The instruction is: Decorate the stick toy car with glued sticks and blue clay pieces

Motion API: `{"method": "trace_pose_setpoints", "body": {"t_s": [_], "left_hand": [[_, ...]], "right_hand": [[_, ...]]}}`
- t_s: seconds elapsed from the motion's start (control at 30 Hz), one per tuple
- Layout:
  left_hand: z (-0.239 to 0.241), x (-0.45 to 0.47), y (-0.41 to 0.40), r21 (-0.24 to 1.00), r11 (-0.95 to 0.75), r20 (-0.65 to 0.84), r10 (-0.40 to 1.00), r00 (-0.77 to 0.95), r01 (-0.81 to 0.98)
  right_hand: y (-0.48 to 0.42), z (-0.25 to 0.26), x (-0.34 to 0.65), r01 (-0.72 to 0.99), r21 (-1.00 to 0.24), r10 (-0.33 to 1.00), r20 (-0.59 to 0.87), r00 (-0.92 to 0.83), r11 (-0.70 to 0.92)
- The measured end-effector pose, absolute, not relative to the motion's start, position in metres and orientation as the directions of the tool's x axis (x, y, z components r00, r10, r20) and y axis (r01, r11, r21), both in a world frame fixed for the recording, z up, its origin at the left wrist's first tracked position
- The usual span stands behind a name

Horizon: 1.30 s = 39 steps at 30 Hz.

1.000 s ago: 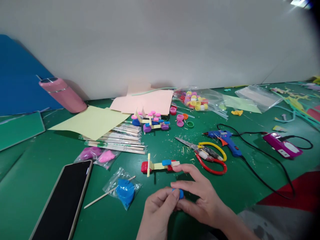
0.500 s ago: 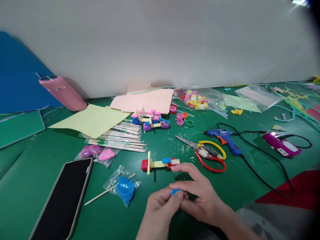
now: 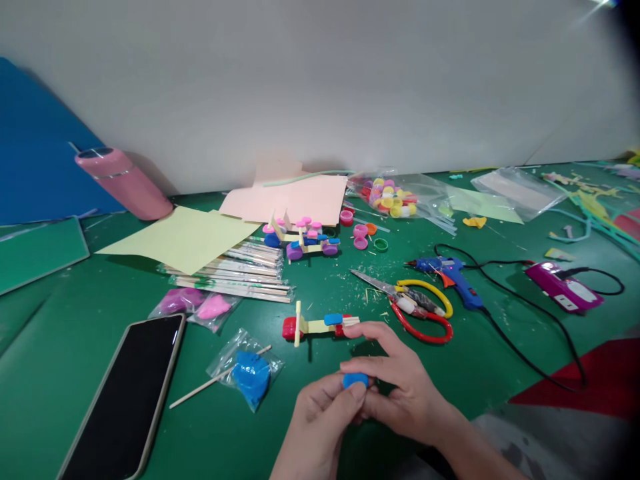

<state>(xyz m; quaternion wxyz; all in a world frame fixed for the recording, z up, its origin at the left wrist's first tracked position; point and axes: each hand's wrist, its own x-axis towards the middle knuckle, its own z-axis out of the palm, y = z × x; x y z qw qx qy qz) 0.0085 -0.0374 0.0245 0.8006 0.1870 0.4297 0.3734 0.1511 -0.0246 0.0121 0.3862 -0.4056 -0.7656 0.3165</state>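
Between the fingertips of both hands is a small flattened piece of blue clay (image 3: 355,380). My left hand (image 3: 325,410) pinches it with the thumb on top. My right hand (image 3: 400,390) holds its right side, index finger stretched out above. Just beyond the fingers stands a small red-wheeled toy vehicle (image 3: 317,327) with pale stick parts and a blue seat-like piece; my right fingertips partly overlap its right end. To the left lies a clear bag of blue clay (image 3: 251,377) with a wooden stick (image 3: 200,389) under or through it.
Scissors (image 3: 420,303), a blue glue gun (image 3: 447,273) and its cord lie to the right, near a purple power adapter (image 3: 565,288). A phone (image 3: 125,400) lies left. Behind are finished-looking toy vehicles (image 3: 313,247), wrapped sticks (image 3: 250,277), bagged bottle caps (image 3: 390,199) and a pink flask (image 3: 127,187).
More of the blue clay now shows between my fingers, its flat face turned up. Both hands have stayed in nearly the same place.
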Motion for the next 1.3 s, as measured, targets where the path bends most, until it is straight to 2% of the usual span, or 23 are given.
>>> {"method": "trace_pose_setpoints", "body": {"t_s": [0.2, 0.63, 0.8, 0.93, 1.3], "left_hand": [[0.016, 0.007, -0.037, 0.529, 0.648, -0.602, 0.741, 0.296, -0.548], [0.021, 0.008, -0.035, 0.589, 0.638, -0.577, 0.762, 0.294, -0.496], [0.028, 0.005, -0.033, 0.561, 0.685, -0.606, 0.722, 0.334, -0.465], [0.030, 0.002, -0.033, 0.526, 0.708, -0.596, 0.702, 0.390, -0.471], [0.028, -0.001, -0.031, 0.536, 0.741, -0.551, 0.670, 0.498, -0.404]], "right_hand": [[-0.024, 0.012, 0.151, 0.395, -0.812, 0.882, 0.285, -0.376, 0.430], [-0.024, 0.012, 0.152, 0.375, -0.814, 0.878, 0.310, -0.364, 0.443], [-0.024, 0.019, 0.155, 0.277, -0.898, 0.875, 0.198, -0.442, 0.343], [-0.021, 0.026, 0.158, 0.288, -0.920, 0.850, 0.081, -0.521, 0.264], [-0.017, 0.032, 0.159, 0.291, -0.925, 0.826, 0.042, -0.562, 0.245]]}}
